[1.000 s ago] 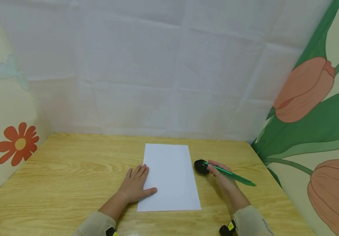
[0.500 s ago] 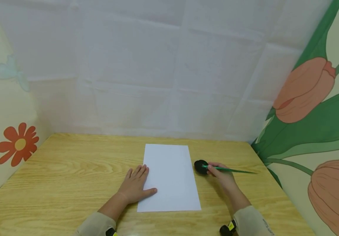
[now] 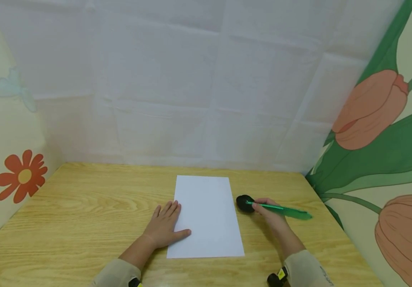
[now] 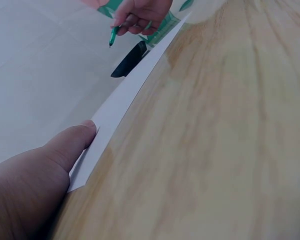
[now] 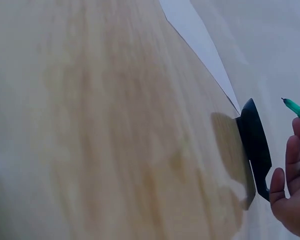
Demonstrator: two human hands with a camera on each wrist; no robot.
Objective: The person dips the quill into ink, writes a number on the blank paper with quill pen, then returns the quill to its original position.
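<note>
Our quill (image 3: 295, 213) rolls broadside in our pinching right hand (image 3: 273, 220), so let's steady it above the dish (image 3: 242, 202), three o'clock from the paper (image 3: 207, 219), left hand (image 3: 161, 230) splayed.

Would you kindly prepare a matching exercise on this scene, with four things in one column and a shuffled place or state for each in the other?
Things
1. white paper
2. green pen
3. black object
4. left hand

Places and states
A. in the head view, between the paper's right edge and the right hand
B. with its thumb resting on the paper
C. blank and flat on the table
D. held in the right hand

Pairs: 1-C, 2-D, 3-A, 4-B
</note>
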